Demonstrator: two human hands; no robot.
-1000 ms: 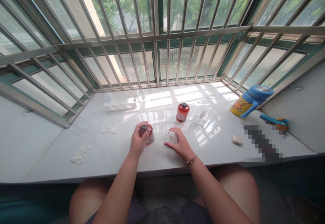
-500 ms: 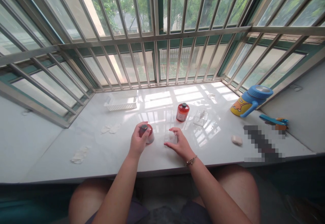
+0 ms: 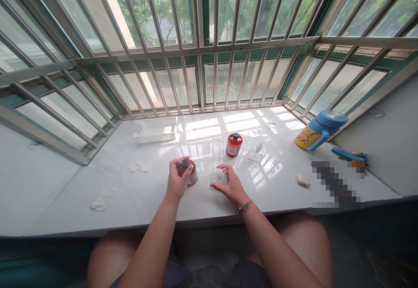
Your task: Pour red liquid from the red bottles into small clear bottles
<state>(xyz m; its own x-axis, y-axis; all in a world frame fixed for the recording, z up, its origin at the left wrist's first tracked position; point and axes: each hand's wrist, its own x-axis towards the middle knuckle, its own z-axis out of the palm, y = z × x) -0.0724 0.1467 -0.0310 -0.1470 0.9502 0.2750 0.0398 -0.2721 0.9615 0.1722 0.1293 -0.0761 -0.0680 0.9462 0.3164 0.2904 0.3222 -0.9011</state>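
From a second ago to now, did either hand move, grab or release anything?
Nothing was taken or let go. The whole picture shifts slightly, as the head camera does. The left hand still grips the red bottle by its dark cap, and the right hand still holds the small clear container on the white sill. The second red bottle and the blue-lidded cup stay put.

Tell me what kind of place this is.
Probably a home bay window with a wide white sill used as a worktop. Metal bars close in the glass, trees show outside, and household bits sit about: a red bottle, a child's blue flask.
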